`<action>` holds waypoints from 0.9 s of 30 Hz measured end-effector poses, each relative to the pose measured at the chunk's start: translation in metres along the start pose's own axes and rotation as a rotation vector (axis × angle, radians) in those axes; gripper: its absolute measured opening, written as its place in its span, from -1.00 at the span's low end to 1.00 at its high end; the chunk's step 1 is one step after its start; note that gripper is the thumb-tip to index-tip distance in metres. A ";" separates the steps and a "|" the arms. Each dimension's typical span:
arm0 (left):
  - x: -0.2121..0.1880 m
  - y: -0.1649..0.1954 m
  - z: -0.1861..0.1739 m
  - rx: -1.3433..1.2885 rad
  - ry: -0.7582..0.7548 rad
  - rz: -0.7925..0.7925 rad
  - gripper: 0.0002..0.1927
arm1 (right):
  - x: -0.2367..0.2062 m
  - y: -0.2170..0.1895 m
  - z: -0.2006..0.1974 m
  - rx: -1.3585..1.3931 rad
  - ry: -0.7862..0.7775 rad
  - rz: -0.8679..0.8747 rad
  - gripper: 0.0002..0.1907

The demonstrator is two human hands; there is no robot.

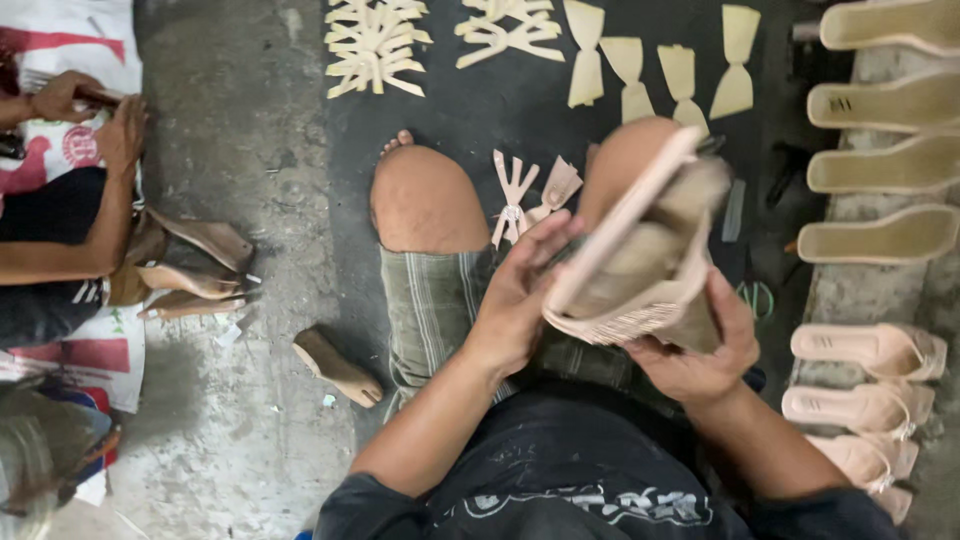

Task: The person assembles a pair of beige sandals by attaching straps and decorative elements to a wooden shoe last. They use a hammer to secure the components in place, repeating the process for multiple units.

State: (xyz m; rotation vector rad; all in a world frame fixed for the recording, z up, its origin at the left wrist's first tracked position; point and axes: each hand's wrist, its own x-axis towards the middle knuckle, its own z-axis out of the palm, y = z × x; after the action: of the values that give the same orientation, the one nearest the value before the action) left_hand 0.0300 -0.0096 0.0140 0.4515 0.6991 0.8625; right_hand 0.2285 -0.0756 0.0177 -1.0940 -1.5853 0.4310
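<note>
Shoe, pale pink and unfinished, sat above the person's lap, blurred. Left hand gripped its near edge, fingers curled around it; right hand cupped it from beneath, fingers closed on it. Finished pink sandals lay at the right, cut straps ahead, a co-worker's hands far left

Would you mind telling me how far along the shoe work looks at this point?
Done, it seems: strapped pink sandals lined up at lower right. In hand: the left hand and right hand hold one pink shoe. Left: bare soles at upper right and the cut strap pieces laid out ahead.
</note>
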 end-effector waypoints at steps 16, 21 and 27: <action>-0.035 0.088 -0.100 -0.380 0.046 0.821 0.06 | 0.032 -0.049 0.014 -0.332 -0.859 0.031 -0.31; -0.044 0.098 -0.079 -0.448 -0.046 0.701 0.07 | 0.017 -0.036 0.014 -0.060 -0.804 0.166 -0.31; -0.025 0.045 -0.011 -0.252 -0.112 0.381 0.11 | 0.020 -0.008 -0.035 0.666 -0.632 1.123 -0.54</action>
State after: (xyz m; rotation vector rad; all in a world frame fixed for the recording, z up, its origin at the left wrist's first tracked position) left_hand -0.0131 -0.0032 0.0436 0.4083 0.3972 1.2574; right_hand 0.2581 -0.0722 0.0465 -1.2683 -0.9937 2.0440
